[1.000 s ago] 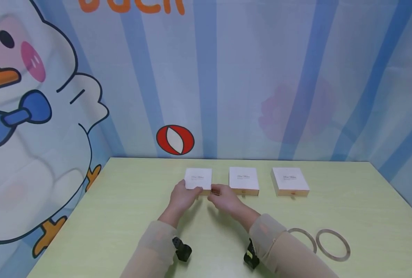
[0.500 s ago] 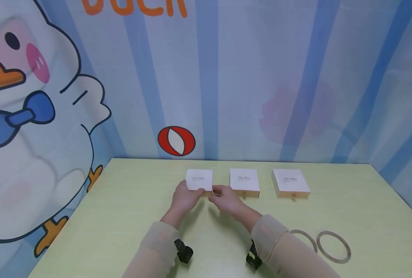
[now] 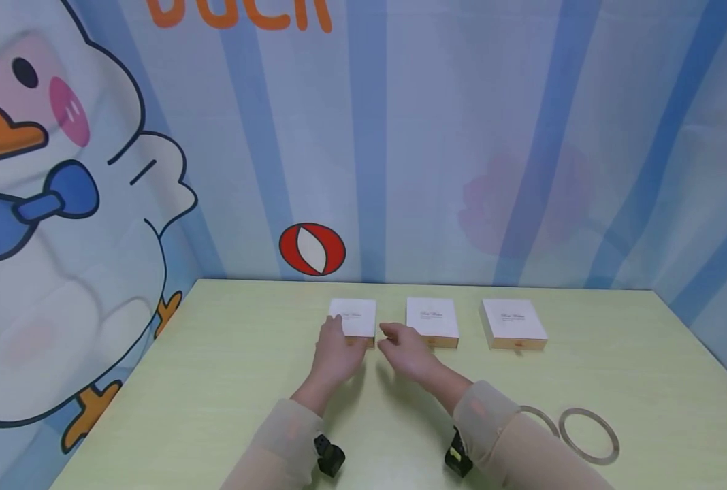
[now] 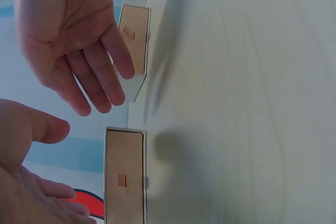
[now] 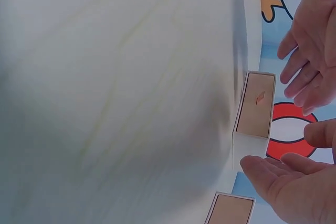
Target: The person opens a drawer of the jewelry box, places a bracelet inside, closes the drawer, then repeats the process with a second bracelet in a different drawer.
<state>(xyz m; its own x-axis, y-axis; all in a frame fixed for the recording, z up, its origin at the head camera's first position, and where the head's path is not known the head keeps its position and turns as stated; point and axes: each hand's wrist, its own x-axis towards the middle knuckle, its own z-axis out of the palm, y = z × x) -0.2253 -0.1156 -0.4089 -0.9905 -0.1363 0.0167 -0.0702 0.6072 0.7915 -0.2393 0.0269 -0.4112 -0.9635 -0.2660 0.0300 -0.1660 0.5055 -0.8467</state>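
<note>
Three flat white square boxes with printed lids and tan drawer fronts stand in a row near the table's back edge. My left hand [image 3: 337, 354] is in front of the left box [image 3: 352, 312], covering part of its left side and front in the head view. Its fingers are extended and grip nothing. My right hand [image 3: 408, 352] hovers between the left box and the middle box [image 3: 431, 316], fingers loosely bent and holding nothing. A small pull tab shows on the left box's drawer front [image 4: 125, 156], which looks closed. The right box [image 3: 513, 320] stands apart from both hands.
Two pale rings [image 3: 589, 435] lie side by side on the light green table [image 3: 216, 381] at the front right, one partly behind the right sleeve [image 3: 523, 435]. A cartoon-printed curtain [image 3: 400, 136] rises behind the table.
Both hands have let go of the left box and drawn back slightly toward the front, the right one also rightward. The fingers have spread away. The boxes stand where they were.
</note>
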